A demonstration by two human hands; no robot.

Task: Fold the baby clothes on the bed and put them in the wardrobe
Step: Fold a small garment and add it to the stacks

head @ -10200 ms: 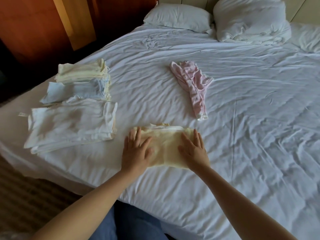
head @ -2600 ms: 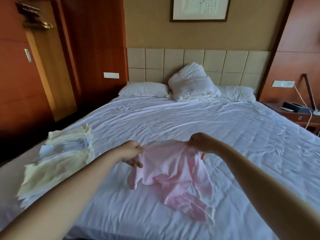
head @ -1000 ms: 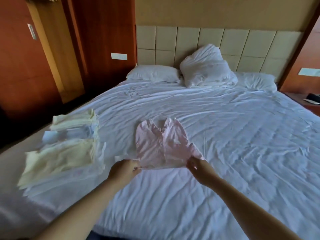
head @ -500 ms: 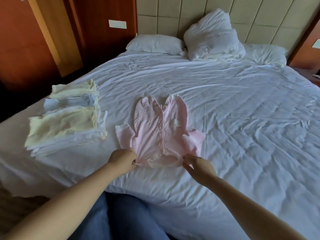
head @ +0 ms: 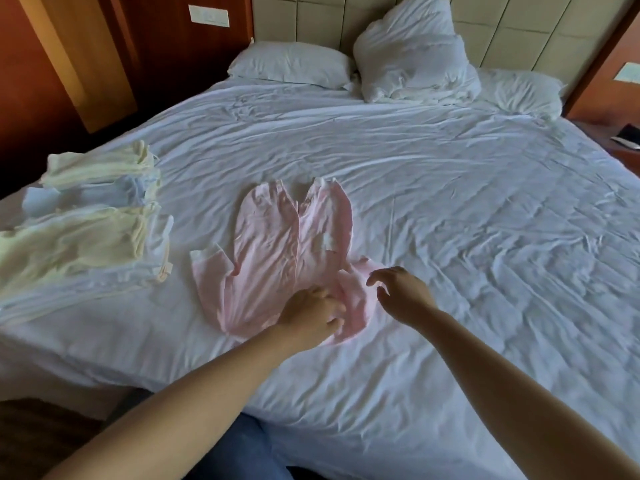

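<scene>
A pink baby romper lies spread on the white bed sheet, legs pointing toward the pillows. Its left sleeve lies flat; its right sleeve is bunched near my hands. My left hand rests on the romper's near right part, fingers spread over the crumpled fabric. My right hand hovers just right of the bunched sleeve with loosely bent fingers, holding nothing. A near stack of folded yellow and white clothes and a far stack of yellow and pale blue ones sit at the bed's left edge.
Pillows and a bundled white duvet lie at the headboard. Wooden wardrobe panels stand left of the bed. A nightstand shows at the far right. My blue-trousered legs are against the bed's near edge.
Both hands let go of the romper's near corners. My left hand slid right onto the bunched part; my right hand lifted off and opened beside the right sleeve.
</scene>
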